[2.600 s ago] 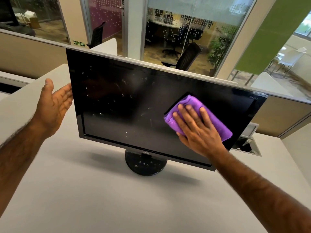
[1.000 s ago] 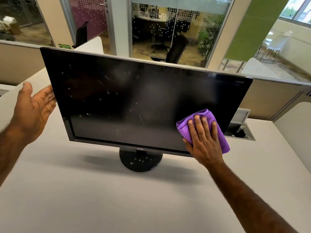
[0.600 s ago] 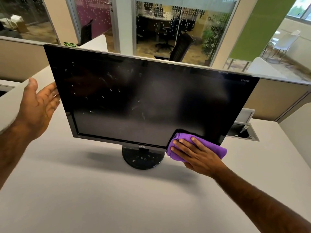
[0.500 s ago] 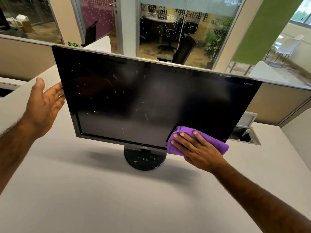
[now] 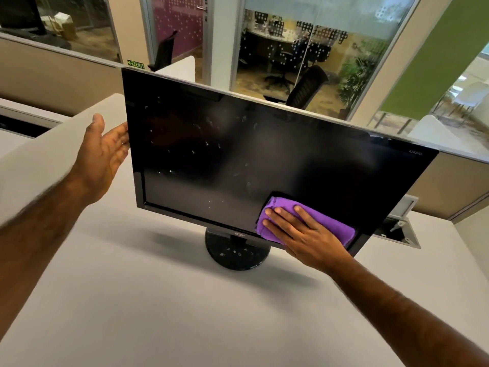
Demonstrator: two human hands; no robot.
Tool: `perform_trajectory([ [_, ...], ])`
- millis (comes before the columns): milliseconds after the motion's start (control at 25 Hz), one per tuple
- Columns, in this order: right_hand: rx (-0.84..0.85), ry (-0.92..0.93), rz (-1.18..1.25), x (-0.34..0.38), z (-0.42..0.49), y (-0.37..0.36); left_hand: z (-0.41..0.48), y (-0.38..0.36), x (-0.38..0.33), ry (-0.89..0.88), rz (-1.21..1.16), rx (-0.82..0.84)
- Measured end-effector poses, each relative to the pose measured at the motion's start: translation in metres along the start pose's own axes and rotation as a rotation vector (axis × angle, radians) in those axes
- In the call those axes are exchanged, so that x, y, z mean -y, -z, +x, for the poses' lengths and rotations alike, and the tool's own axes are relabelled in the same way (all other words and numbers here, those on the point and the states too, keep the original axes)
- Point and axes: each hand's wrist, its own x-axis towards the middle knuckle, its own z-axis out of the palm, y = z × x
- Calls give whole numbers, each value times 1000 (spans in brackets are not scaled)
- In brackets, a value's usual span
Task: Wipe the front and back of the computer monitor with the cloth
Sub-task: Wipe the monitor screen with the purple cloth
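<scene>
Purple cloth (image 5: 332, 225), pressed by flat R hand (image 5: 304, 238), now lower on monitor (image 5: 277, 154); L hand (image 5: 103, 154) open.

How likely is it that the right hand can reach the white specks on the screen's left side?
Probably yes. The right hand presses the cloth low on the right of the screen; only bare glass lies between it and the specks, and the left hand touches only the left edge.
</scene>
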Motion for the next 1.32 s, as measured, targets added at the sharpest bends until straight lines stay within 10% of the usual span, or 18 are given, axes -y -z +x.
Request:
perform_trajectory([
  [320,-132,-265,67,-54,41,45,0,1,0,-5,-14,0],
  [600,21,48,75,-5,36,23,-1,1,-3,-10,-7,1],
  [920,-177,-249,103,-51,68,57,-1,1,-3,-5,-20,-9],
  [1320,-63,-26,53,-16,48,32,-3,0,-7,-2,-24,-2],
])
